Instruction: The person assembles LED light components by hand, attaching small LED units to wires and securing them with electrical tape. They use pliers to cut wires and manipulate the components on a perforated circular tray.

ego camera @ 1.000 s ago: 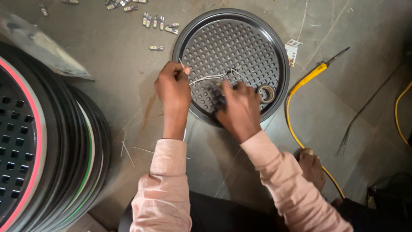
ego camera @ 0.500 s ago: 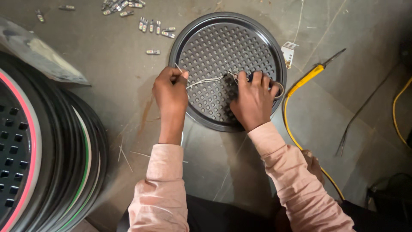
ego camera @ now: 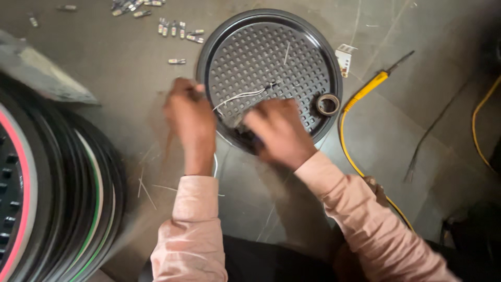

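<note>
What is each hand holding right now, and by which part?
The left hand pinches one end of the thin white wire. The right hand covers a dark part at the round perforated pan's near rim; its hold is blurred.

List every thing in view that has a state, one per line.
Left hand: closed on the end of a thin white wire, blurred.
Right hand: over the near rim of the round perforated plate, grip hidden.
Round perforated plate: lying flat on the floor.
Tape roll: lying flat on the plate.
Yellow screwdriver: lying on the floor, untouched.
Stacked discs: piled at left.
</note>
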